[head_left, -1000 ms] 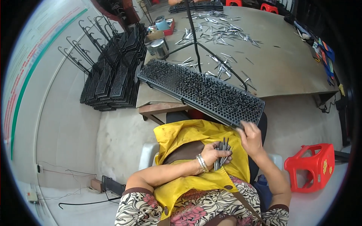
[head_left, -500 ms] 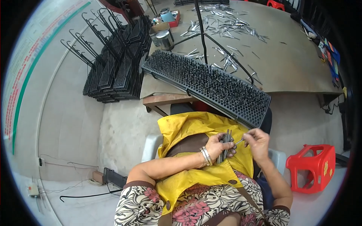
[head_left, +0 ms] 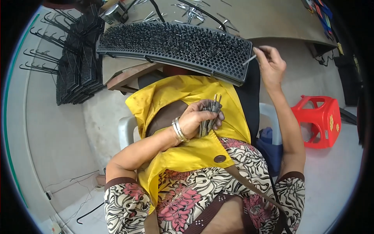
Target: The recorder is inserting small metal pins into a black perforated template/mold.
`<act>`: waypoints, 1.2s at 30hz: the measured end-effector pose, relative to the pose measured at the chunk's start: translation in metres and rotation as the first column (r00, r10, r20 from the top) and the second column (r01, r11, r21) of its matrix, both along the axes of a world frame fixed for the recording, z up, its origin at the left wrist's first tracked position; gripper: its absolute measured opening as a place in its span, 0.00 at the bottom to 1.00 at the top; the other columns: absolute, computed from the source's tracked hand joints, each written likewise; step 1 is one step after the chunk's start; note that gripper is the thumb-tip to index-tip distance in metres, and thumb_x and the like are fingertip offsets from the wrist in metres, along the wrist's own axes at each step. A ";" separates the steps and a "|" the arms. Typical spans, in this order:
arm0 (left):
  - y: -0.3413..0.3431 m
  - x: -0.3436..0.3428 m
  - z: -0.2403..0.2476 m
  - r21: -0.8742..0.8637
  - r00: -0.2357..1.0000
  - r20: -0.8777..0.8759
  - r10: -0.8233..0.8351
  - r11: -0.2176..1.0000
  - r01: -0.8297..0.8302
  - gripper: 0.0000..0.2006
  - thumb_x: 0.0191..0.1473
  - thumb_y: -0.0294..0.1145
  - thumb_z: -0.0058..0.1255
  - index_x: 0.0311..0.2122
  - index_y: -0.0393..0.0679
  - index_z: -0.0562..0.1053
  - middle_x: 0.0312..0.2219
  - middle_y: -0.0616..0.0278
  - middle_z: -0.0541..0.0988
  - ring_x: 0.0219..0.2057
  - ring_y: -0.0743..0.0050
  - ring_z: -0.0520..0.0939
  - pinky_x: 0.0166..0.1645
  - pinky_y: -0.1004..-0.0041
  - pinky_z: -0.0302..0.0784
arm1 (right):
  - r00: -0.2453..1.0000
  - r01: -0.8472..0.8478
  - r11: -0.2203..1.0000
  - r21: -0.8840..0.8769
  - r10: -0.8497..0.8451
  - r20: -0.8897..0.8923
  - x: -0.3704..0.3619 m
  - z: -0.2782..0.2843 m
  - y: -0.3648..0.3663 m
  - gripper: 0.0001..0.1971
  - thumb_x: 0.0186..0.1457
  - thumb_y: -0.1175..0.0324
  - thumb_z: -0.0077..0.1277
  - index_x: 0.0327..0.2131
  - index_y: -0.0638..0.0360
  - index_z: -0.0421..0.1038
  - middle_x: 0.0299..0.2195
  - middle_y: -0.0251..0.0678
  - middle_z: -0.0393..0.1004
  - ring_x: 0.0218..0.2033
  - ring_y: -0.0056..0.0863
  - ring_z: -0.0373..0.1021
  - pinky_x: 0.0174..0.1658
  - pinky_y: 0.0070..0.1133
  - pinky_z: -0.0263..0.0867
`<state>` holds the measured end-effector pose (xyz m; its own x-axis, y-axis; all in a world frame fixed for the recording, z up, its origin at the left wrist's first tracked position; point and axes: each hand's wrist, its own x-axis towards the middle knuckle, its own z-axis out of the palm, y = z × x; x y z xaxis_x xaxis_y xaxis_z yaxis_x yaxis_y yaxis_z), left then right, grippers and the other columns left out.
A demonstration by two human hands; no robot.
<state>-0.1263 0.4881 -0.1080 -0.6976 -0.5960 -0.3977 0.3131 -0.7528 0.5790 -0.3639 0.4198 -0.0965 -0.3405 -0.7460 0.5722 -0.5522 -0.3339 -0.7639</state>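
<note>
My left hand [head_left: 191, 119] is closed around a bundle of thin grey metal rods [head_left: 210, 117], held upright over the yellow apron on my lap. Up at the right, my right hand [head_left: 272, 68] pinches a single metal rod [head_left: 250, 59] between thumb and fingers. Its tip is over the right end of a long black perforated rack [head_left: 235, 70]; whether it has entered a hole I cannot tell. Dark rods stand in most of the rack's holes, while holes along the near edge and right end are bare. The rack slants across the table's front edge above my lap.
Loose metal rods [head_left: 193, 15] lie scattered on the brown table [head_left: 269, 23]. A metal can [head_left: 115, 13] stands by the rack's left end. Stacked black racks with tall hooks [head_left: 74, 62] rise at the left. A red stool [head_left: 329, 121] is on the floor at right.
My right hand has gone from beside the left hand up to the rack's right end, carrying one rod. My left hand still grips the bundle. The whole view has shifted.
</note>
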 end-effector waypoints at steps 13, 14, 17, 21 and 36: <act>0.001 -0.002 0.003 0.057 0.980 0.164 0.114 0.991 -0.124 0.07 0.41 0.17 0.46 0.31 0.34 0.67 0.23 0.57 0.73 0.22 0.69 0.75 0.27 0.75 0.72 | 0.700 -0.252 0.919 -0.304 -0.044 -0.713 0.014 -0.011 -0.025 0.06 0.36 0.79 0.52 0.22 0.66 0.66 0.23 0.42 0.67 0.24 0.36 0.65 0.26 0.24 0.63; -0.002 -0.002 0.002 0.079 0.977 0.175 0.125 0.987 -0.141 0.07 0.41 0.17 0.46 0.30 0.34 0.67 0.23 0.57 0.72 0.22 0.70 0.75 0.27 0.76 0.72 | 0.686 -0.259 0.936 -0.240 0.003 -0.728 0.016 -0.014 -0.024 0.06 0.36 0.79 0.52 0.22 0.66 0.66 0.23 0.42 0.67 0.24 0.37 0.65 0.27 0.24 0.63; -0.009 -0.004 0.002 0.099 0.963 0.199 0.181 0.974 -0.204 0.07 0.41 0.18 0.48 0.30 0.35 0.67 0.23 0.58 0.72 0.22 0.71 0.75 0.26 0.77 0.73 | 0.642 -0.271 0.948 -0.167 0.049 -0.765 0.022 -0.014 -0.018 0.08 0.36 0.80 0.52 0.25 0.67 0.67 0.25 0.43 0.67 0.26 0.38 0.64 0.28 0.25 0.63; -0.019 -0.006 0.000 0.089 0.953 0.168 0.250 0.959 -0.268 0.09 0.40 0.16 0.48 0.30 0.33 0.65 0.25 0.55 0.73 0.25 0.65 0.77 0.26 0.72 0.75 | 0.744 -0.228 0.959 -0.170 0.059 -0.665 0.027 -0.014 -0.003 0.08 0.37 0.81 0.50 0.26 0.67 0.67 0.25 0.44 0.68 0.26 0.38 0.65 0.29 0.25 0.63; -0.024 -0.008 0.000 0.105 0.943 0.133 0.304 0.942 -0.319 0.09 0.42 0.16 0.46 0.32 0.34 0.65 0.26 0.57 0.72 0.26 0.68 0.77 0.28 0.75 0.76 | 0.778 -0.220 0.971 -0.096 0.115 -0.617 0.027 -0.010 0.002 0.09 0.36 0.80 0.52 0.26 0.67 0.67 0.24 0.43 0.68 0.25 0.37 0.66 0.29 0.24 0.63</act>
